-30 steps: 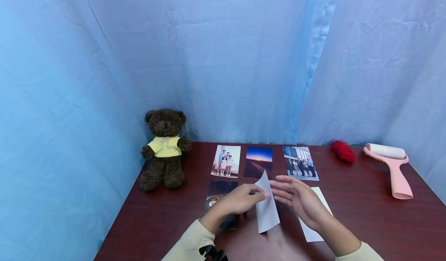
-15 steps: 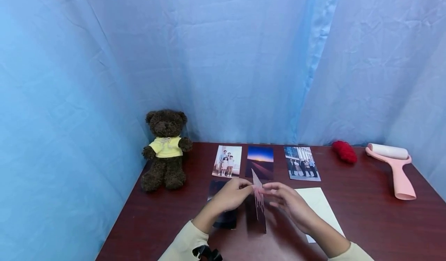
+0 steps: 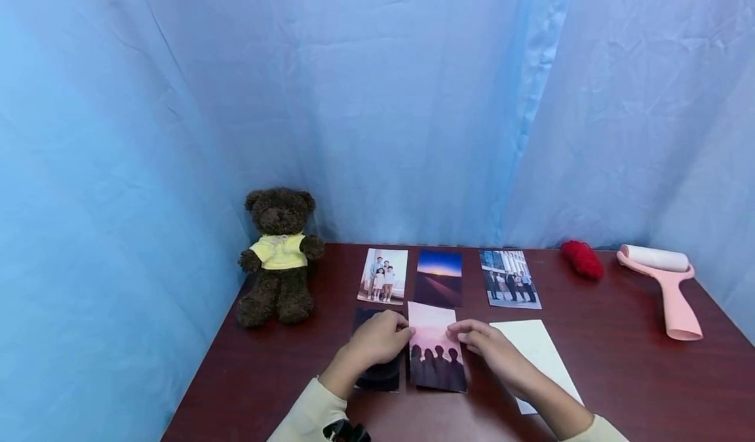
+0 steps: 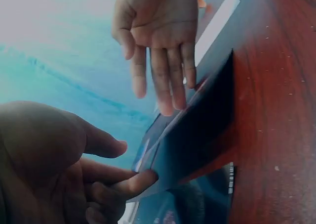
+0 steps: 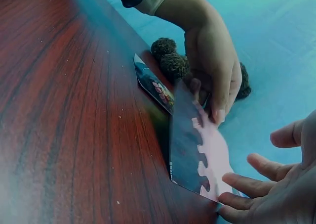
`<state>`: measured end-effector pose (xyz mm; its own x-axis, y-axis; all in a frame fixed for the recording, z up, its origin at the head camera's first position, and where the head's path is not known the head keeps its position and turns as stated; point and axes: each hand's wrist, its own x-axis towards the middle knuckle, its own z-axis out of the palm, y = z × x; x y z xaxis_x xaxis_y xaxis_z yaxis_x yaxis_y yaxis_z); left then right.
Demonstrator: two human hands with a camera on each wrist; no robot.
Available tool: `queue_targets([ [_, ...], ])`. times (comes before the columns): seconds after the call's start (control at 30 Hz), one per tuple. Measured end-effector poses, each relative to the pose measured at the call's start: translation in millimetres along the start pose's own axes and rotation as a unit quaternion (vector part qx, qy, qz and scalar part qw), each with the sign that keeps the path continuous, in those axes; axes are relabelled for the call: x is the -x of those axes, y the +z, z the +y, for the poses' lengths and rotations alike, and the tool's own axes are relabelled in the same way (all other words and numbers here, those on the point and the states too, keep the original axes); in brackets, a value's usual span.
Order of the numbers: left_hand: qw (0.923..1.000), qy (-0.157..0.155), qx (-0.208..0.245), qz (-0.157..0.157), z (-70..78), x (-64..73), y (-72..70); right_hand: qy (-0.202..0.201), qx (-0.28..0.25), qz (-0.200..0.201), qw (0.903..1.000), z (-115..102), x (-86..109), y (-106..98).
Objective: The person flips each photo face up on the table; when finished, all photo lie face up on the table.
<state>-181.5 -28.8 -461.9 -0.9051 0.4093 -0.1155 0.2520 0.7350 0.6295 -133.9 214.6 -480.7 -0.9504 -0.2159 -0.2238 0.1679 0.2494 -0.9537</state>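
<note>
A photo [image 3: 435, 366] of dark silhouettes under a pink sky is tilted slightly above the table, seen edge-on in the left wrist view. My left hand [image 3: 380, 338] pinches its left edge, thumb over the picture side. At the right edge is my right hand [image 3: 492, 353], its fingers extended and loosely spread, the tips touching or very near the photo. Under my left hand lies a dark food photo [image 3: 380, 376], mostly covered. A white blank sheet [image 3: 537, 350] lies partly under my right forearm.
Along the back lie a family photo [image 3: 382, 276], a sunset photo [image 3: 438, 278] and a group photo [image 3: 510, 279]. A brown teddy bear [image 3: 280, 255] sits at the left; red yarn [image 3: 582, 260] and a pink lint roller [image 3: 669, 291] lie at the right. Blue curtains [image 3: 377, 101] hang behind.
The photo has turned from its white back through edge-on to picture side up, and sits lower. My left hand has shifted left; my right hand stays by the right edge.
</note>
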Motion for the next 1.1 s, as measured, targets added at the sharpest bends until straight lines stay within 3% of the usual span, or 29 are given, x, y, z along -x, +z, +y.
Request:
queue_targets([
  [0.1,0.9997,-0.017,-0.014,-0.004,3.6,0.8,-2.9,0.007,0.015,0.008,0.9998,-0.9,0.7,-1.6],
  [0.3,0.9991,-0.027,0.001,-0.033,6.1,1.3,-1.1,0.006,0.044,0.018,0.9988,-0.2,3.4,-5.6],
  [0.53,0.9989,-0.031,-0.032,-0.018,13.4,2.8,-2.7,-0.009,0.002,0.008,0.9999,-0.6,15.5,-17.8],
  [0.63,0.9995,-0.008,-0.027,-0.017,23.3,-0.5,-4.7,-0.013,-0.013,0.019,0.9997,-1.6,26.4,-36.6],
  [0.77,0.9964,0.03,0.049,-0.063,41.4,-6.5,1.6,0.024,-0.015,0.053,0.9982,-0.4,40.0,-71.0],
  [0.93,0.9816,0.039,0.144,-0.119,66.5,-14.1,25.2,0.081,0.011,0.07,0.9942,6.7,50.8,-115.4],
  [1.1,0.9804,0.033,0.142,-0.132,88.1,-21.5,49.6,0.101,0.05,0.051,0.9924,15.2,61.8,-145.5],
])
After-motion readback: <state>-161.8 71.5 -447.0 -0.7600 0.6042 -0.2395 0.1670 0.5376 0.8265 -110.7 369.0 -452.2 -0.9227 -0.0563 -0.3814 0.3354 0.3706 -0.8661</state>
